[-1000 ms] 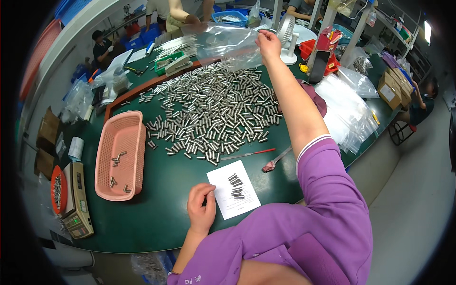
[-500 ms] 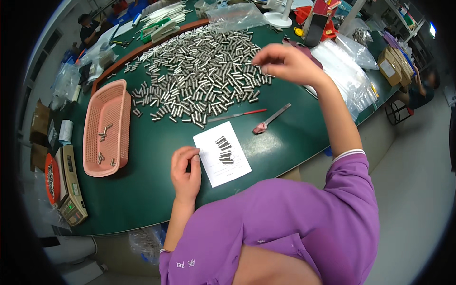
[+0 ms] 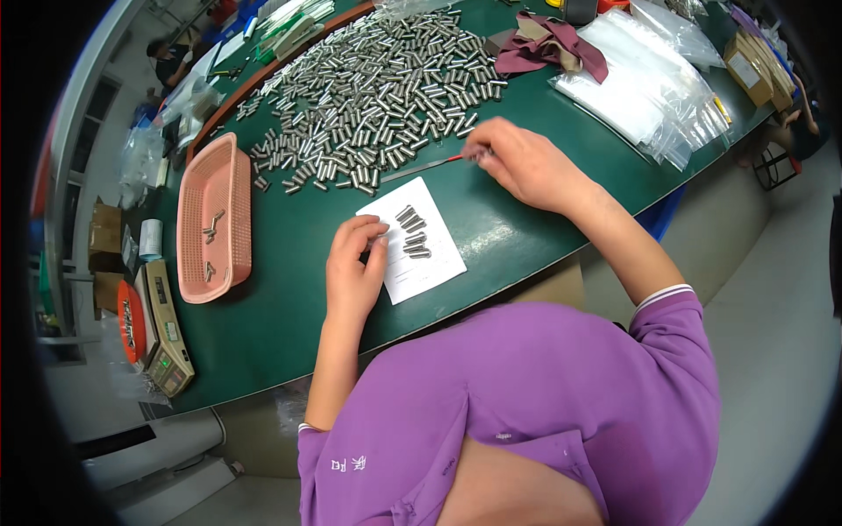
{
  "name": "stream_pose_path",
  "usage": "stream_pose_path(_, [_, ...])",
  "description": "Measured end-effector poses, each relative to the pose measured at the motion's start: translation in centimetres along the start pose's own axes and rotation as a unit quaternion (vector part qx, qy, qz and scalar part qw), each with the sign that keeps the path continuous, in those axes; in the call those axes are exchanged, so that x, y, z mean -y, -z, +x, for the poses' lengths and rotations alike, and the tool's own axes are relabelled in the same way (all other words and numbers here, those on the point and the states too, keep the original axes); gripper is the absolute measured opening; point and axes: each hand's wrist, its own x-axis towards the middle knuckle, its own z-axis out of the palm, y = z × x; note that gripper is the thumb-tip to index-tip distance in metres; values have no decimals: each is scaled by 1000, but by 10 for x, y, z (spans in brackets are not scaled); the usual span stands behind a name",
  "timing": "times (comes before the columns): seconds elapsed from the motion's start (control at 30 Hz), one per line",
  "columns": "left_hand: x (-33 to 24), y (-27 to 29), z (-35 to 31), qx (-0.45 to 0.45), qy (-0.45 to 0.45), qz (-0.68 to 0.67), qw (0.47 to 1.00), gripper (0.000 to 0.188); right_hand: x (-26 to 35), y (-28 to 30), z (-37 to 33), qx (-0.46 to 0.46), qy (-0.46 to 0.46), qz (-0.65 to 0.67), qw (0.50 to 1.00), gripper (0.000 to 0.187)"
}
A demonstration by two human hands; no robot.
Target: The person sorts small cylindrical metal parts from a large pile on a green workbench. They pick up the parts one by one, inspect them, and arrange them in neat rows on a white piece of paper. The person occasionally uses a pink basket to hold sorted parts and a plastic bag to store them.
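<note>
left hand (image 3: pixel 353 273) on paper sheet (image 3: pixel 412 238), right hand (image 3: pixel 517 162) gripping tweezers (image 3: pixel 421 167)

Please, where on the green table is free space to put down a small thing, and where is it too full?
Free: the green table between the pink basket and the white paper, and the strip right of the paper, below the right hand. Crowded: the heap of metal cylinders and the clear bags.
</note>
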Motion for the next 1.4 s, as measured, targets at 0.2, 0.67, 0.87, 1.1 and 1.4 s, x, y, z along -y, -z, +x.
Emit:
stream_pose_path(0.2, [-8,-5,24,61,22,-22,998,12,51,-42,69,-218,-25,437,872,22])
stream_pose_path(0.67, [-19,-13,36,103,56,26,993,7,32,-70,63,-30,-110,650,752,33])
stream_pose_path(0.87, [-20,-16,36,90,37,-2,995,8,38,-67,60,-88,-149,610,773,50])
stream_pose_path(1.1, [-20,-19,36,70,54,15,996,7,48,-66,58,-121,-156,632,750,52])
stream_pose_path(1.4, [-17,-23,32,58,66,11,996,7,60,-70,58,-163,-173,602,762,52])
